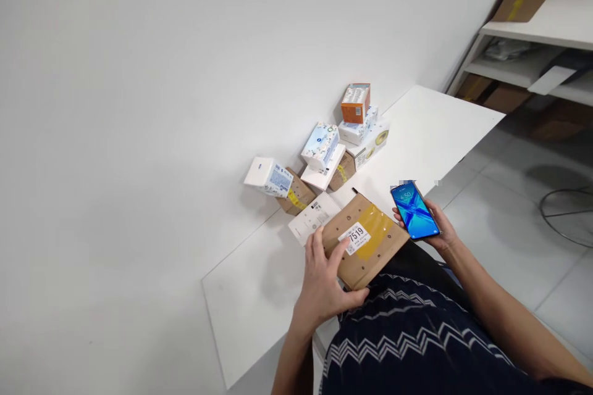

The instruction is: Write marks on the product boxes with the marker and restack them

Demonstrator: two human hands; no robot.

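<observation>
While under left hand [324, 278], brown parcel [365, 241], label [356, 238] "7519".

Single head-worn view, tilted, looking down and forward, close over white table [259, 296], wall beyond
</observation>
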